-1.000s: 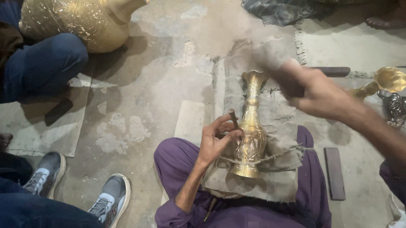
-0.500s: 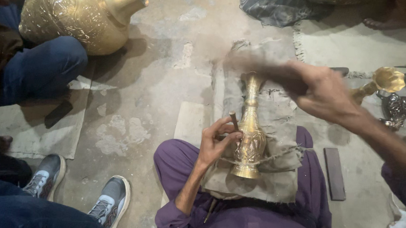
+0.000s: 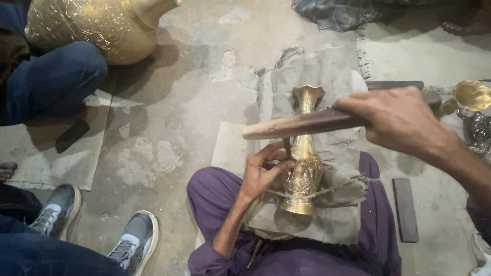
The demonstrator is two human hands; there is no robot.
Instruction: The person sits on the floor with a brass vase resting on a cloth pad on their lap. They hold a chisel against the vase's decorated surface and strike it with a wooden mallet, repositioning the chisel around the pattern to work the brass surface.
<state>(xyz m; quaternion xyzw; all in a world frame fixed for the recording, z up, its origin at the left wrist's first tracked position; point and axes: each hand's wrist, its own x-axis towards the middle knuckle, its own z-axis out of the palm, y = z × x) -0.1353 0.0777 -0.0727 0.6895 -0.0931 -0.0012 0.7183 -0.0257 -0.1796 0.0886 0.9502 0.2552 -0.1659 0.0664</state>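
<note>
A slender engraved brass vase [image 3: 305, 158] lies on a grey cloth [image 3: 338, 87] spread over my lap, its mouth pointing away from me. My left hand [image 3: 260, 175] rests against the vase's body and pinches a small dark chisel [image 3: 286, 147], its tip on the neck. My right hand [image 3: 397, 121] grips a long wooden stick [image 3: 296, 124] held level across the vase, its pale end just above the chisel's top. A cord crosses the vase near its foot.
A large brass pot [image 3: 95, 18] rests at the upper left beside a person's leg in blue jeans [image 3: 52, 83]. Grey sneakers [image 3: 133, 244] stand at the lower left. A dark flat bar [image 3: 405, 211] lies right of my leg. A small brass vase [image 3: 472, 95] and dark metal figures [image 3: 489, 128] sit at the right.
My right hand has swung the wooden stick down from above the vase's mouth to just over the chisel. My left hand and the vase have stayed in place.
</note>
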